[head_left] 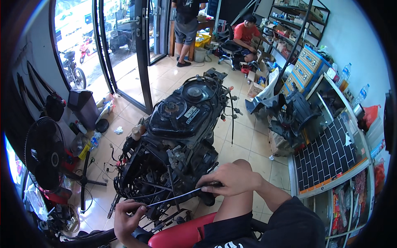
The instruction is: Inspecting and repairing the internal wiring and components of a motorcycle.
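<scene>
A thin grey cable (175, 198) stretches between my two hands in a slight bow. My left hand (129, 219), closed, pinches its lower left end between thumb and fingers. Near my raised knee, my right hand (230, 180) is closed round the other end, where a dark piece shows under the fingers. Just beyond the cable stands a stripped motorcycle body (165, 161), with bare wiring and frame parts at its near end. On its top sits a black tank (175, 115) with a round cap and a white label.
A standing fan (44, 155) and a grey bin (83, 108) are at the left, by the glass door (124, 45). Black plastic panels (289, 113) lie on boxes to the right, beside a glass display case (331, 153). Two people are at the back, one seated (246, 37), one standing (186, 29).
</scene>
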Available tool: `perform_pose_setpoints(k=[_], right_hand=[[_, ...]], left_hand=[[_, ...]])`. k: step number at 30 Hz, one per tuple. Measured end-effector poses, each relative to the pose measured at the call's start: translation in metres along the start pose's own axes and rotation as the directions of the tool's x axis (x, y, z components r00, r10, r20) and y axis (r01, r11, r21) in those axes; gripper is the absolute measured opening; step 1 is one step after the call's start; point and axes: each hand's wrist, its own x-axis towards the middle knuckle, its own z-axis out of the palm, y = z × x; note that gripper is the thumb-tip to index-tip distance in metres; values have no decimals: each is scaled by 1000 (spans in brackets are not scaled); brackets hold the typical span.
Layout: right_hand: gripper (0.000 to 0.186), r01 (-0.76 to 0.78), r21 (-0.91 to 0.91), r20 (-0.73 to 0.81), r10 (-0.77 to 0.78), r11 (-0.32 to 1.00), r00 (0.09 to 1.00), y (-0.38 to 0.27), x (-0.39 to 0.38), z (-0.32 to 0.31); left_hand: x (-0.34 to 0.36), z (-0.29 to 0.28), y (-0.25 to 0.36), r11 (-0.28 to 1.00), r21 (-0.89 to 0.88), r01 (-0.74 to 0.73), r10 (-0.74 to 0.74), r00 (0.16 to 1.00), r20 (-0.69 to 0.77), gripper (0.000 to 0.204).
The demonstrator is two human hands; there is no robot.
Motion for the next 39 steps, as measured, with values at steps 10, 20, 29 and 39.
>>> perform_pose_setpoints(k=[10, 20, 29, 39], right_hand=[[23, 39, 12, -50, -39, 999, 998, 0, 3, 3], [23, -73, 157, 58, 64, 985, 996, -6, 1, 3], [26, -147, 106, 203, 123, 983, 971, -1, -4, 6], [26, -39, 158, -83, 53, 987, 995, -5, -22, 6]], left_hand=[[-2, -1, -2, 997, -63, -53, 54, 998, 13, 21], [-2, 0, -4, 997, -61, -42, 44, 999, 25, 23], [-8, 4, -32, 998, -52, -25, 22, 998, -53, 18], [-1, 4, -44, 981, -89, -172, 166, 983, -77, 25]])
